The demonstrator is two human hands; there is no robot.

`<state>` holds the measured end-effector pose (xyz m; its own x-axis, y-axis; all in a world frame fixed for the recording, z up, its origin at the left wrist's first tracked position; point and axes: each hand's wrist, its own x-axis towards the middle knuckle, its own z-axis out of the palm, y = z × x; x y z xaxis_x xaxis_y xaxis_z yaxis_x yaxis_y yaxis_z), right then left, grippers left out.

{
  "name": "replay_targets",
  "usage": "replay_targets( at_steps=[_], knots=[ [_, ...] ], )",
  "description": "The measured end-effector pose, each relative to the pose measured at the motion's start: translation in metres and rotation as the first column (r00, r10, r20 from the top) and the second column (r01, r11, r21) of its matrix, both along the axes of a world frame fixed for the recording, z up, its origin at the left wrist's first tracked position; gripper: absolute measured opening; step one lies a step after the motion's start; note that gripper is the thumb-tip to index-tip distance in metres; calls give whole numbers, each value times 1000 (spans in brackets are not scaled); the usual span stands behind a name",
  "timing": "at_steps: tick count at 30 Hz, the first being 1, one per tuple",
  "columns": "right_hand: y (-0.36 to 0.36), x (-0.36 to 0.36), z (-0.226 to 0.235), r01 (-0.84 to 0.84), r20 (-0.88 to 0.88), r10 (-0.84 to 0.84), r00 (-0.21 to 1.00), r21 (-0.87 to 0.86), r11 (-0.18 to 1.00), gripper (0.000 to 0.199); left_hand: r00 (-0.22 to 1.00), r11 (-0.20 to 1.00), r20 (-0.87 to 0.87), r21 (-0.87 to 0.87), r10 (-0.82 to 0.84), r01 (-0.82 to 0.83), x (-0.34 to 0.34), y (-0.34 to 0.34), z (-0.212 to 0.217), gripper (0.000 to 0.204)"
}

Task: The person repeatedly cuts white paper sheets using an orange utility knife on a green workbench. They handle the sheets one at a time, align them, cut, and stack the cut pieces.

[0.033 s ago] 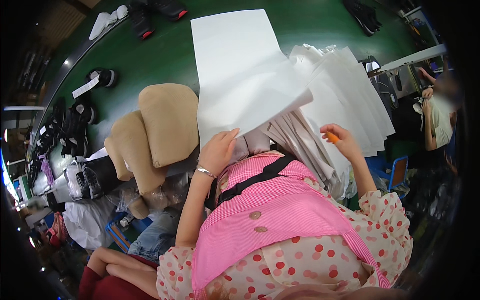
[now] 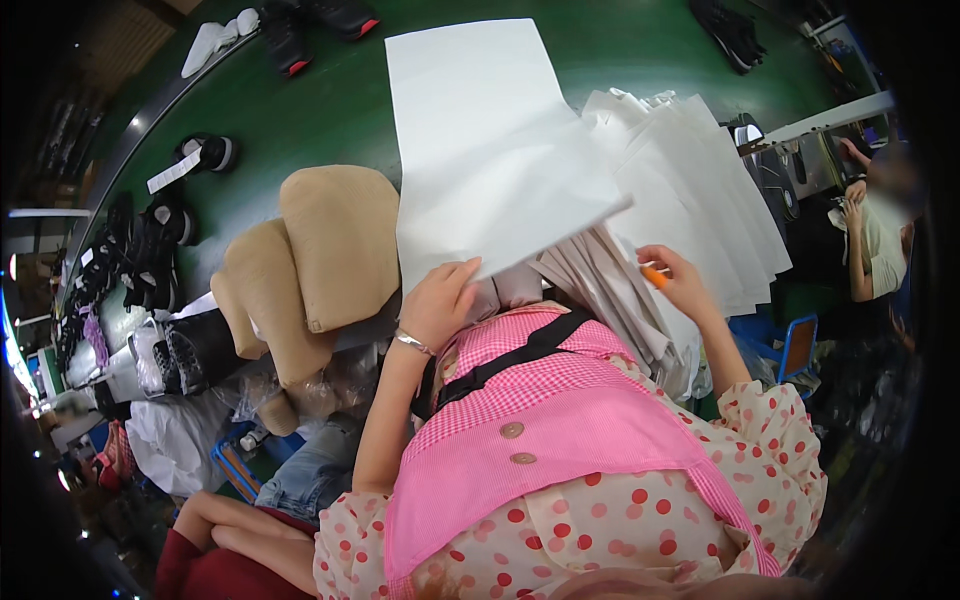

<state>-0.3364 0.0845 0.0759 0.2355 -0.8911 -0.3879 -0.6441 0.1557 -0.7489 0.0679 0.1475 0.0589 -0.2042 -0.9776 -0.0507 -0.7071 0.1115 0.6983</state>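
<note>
A large white sheet (image 2: 490, 150), paper-like, lies in front of me with its near right edge lifted and slightly curled. My left hand (image 2: 440, 298) is at its near left corner, gripping the edge between thumb and fingers. To the right, a fanned stack of white sheets (image 2: 690, 190) spreads over the table. My right hand (image 2: 682, 287) hovers by the near edge of that stack, fingers curled. A small orange piece (image 2: 654, 277) shows at its fingertips; whether it is held or worn on a finger I cannot tell. Folded pale material (image 2: 605, 280) hangs between the hands.
Beige padded forms (image 2: 340, 245) stand on the left of the green table (image 2: 330, 110). Black shoes (image 2: 205, 153) sit along the left and far edges. A person in red sleeves (image 2: 210, 565) is at lower left; another person (image 2: 875, 225) works at far right.
The lifted right corner of the white sheet has shifted slightly to the right. My right hand has moved a little, while my left stays at the sheet's near corner.
</note>
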Motion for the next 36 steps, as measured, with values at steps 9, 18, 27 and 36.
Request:
replay_targets(
  at_steps=[9,18,27,36],
  knots=[
    [-24,23,-24,-286,-248,289,925,49,957,40,996,999,84,-25,-22,24,-3,14,-20,50],
    [-42,91,24,-299,-59,307,950,-460,836,25,974,995,212,-27,-84,92,-5,17,-29,43],
    [-23,176,-56,-597,-257,549,795,-492,634,41,992,999,128,-33,4,0,7,17,-28,21],
    [-34,180,-82,-520,-147,515,844,-454,723,18,982,980,69,-115,173,-165,11,30,-20,28]
  ],
)
